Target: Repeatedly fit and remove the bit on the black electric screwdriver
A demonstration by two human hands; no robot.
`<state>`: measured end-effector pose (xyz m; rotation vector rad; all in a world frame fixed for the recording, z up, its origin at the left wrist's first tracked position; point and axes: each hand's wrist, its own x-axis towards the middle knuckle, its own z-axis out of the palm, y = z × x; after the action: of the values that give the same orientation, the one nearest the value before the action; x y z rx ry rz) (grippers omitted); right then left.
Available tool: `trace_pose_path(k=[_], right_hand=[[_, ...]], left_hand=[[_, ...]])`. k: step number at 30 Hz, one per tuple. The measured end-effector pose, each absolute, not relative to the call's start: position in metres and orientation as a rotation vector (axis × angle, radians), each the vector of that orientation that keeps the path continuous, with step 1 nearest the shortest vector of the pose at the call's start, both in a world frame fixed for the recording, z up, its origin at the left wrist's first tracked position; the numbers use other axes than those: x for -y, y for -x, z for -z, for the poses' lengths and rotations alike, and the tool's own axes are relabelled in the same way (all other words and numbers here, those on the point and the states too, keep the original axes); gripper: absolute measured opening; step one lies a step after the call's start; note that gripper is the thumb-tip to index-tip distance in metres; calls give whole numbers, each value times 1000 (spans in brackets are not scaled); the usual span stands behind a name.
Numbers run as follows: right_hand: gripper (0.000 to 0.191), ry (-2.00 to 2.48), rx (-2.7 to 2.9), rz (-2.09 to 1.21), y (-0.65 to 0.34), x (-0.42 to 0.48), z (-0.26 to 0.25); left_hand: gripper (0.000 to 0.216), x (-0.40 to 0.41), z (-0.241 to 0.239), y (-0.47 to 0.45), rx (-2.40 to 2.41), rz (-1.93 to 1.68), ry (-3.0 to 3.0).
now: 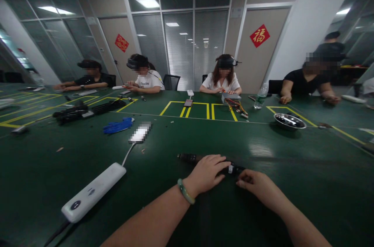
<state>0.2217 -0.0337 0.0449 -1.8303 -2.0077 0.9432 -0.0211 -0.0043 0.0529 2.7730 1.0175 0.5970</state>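
Note:
A long black rod-shaped tool (188, 157) with a small metal tip at its left end lies across the green table in front of me. Over its middle is my left hand (206, 173), fingers across the far side and thumb on the near side, holding it against the table. A small white label (230, 169) shows just beyond these fingers, on a black cord-like part at the tool's right end. My right hand (258, 186) is closed in a pinch beside that end. Whatever lies between its fingertips is hidden.
To the left, a white power strip (95, 190) leads by cable to a white blurred-out device (140, 133). Beyond lie a blue glove (118, 125) and a black bundle (84, 111). A metal bowl (289, 121) and bottle (261, 97) stand right. Several people sit opposite.

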Motion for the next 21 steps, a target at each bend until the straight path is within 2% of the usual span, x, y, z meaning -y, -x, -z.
trace_pose_path(k=[8, 17, 21], right_hand=[[23, 1945, 1917, -726, -233, 30, -51], [28, 2041, 2048, -872, -252, 38, -55], [22, 2053, 2128, -839, -256, 44, -58]], left_hand=[[51, 5, -52, 19, -1004, -623, -2757], [57, 6, -50, 11, -1009, -609, -2777], [46, 5, -55, -2, -1045, -572, -2821]])
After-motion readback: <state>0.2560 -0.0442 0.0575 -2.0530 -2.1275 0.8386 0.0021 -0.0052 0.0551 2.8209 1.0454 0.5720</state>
